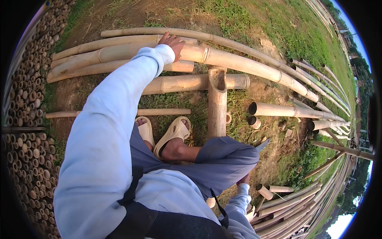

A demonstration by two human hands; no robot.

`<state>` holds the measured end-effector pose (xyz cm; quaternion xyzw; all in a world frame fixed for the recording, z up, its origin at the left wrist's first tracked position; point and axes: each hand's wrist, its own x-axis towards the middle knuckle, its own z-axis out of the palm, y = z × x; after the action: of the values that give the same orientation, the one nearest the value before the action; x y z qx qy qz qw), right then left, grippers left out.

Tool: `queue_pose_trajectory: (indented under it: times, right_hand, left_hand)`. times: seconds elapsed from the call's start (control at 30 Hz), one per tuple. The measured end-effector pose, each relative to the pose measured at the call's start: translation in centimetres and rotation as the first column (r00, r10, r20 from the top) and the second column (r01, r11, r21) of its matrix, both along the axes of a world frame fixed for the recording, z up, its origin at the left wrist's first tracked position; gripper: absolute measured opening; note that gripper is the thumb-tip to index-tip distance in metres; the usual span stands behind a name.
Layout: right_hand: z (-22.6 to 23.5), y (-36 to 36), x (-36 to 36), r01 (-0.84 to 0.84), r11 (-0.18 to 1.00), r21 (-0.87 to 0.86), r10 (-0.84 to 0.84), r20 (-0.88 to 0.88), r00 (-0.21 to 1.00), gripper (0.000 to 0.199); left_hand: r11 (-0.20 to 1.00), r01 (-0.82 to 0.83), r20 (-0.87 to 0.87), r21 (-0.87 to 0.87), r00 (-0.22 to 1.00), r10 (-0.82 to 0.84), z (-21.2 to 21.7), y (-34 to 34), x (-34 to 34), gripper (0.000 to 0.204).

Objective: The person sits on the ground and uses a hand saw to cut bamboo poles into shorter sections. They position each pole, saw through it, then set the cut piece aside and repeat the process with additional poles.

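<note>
My left hand (pixel 173 46) lies over the top of a long, thick, pale bamboo pole (pixel 238 61), fingers curved across its far side. The pole passes just beyond a bamboo post (pixel 217 115) with a scooped, cut-open end; whether they touch, I cannot tell. Low at the right, my right hand (pixel 243 180) is partly covered by my bent knee and looks closed. In line with it, a flat grey blade (pixel 263 144) sticks out past the knee. The tool's handle is hidden.
Several bamboo lengths (pixel 95 68) lie at the left, and a thick bamboo crosspiece (pixel 183 83) lies behind the post. A stack of cut bamboo ends (pixel 30 95) fills the far left. More poles (pixel 286 110) lie at the right. A thin bamboo stick (pixel 163 112) lies beyond my sandals (pixel 175 133).
</note>
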<state>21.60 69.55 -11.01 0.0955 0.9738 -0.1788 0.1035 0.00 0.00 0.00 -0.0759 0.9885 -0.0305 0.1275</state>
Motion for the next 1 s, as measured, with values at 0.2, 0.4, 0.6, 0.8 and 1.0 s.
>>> queue_pose_trajectory:
  times: [0.2, 0.4, 0.6, 0.8, 1.0]
  right_hand:
    - [9.8, -12.7, -13.9, -0.188, 0.911, -0.367, 0.038, -0.378, 0.925, 0.023]
    - [2.2, -37.0, -16.3, -0.702, 0.562, -0.437, 0.689, -0.222, 0.690, 0.020]
    - [-8.5, -48.9, -11.7, -0.904, 0.425, -0.050, 0.878, 0.266, 0.398, 0.056]
    - [-11.1, -51.5, -11.0, -0.968, 0.224, 0.118, 0.910, 0.331, 0.251, 0.054]
    - [-10.1, -51.0, -13.5, -0.979, 0.194, 0.070, 0.956, 0.211, 0.204, 0.058]
  left_hand:
    - [0.983, 0.009, -0.430, 0.182, 0.900, 0.072, 1.5, -8.5, 7.3, 0.043]
    - [0.853, -0.329, -0.297, 0.404, 0.835, 0.463, 7.8, -11.8, 20.4, 0.056]
    - [0.516, -0.312, -0.269, 0.798, 0.582, 0.767, 3.9, -4.4, 34.4, 0.065]
    - [0.381, -0.251, -0.245, 0.890, 0.441, 0.864, 3.8, -3.5, 36.8, 0.067]
    - [0.088, -0.102, -0.044, 0.991, 0.376, 0.925, 1.0, -5.8, 36.6, 0.061]
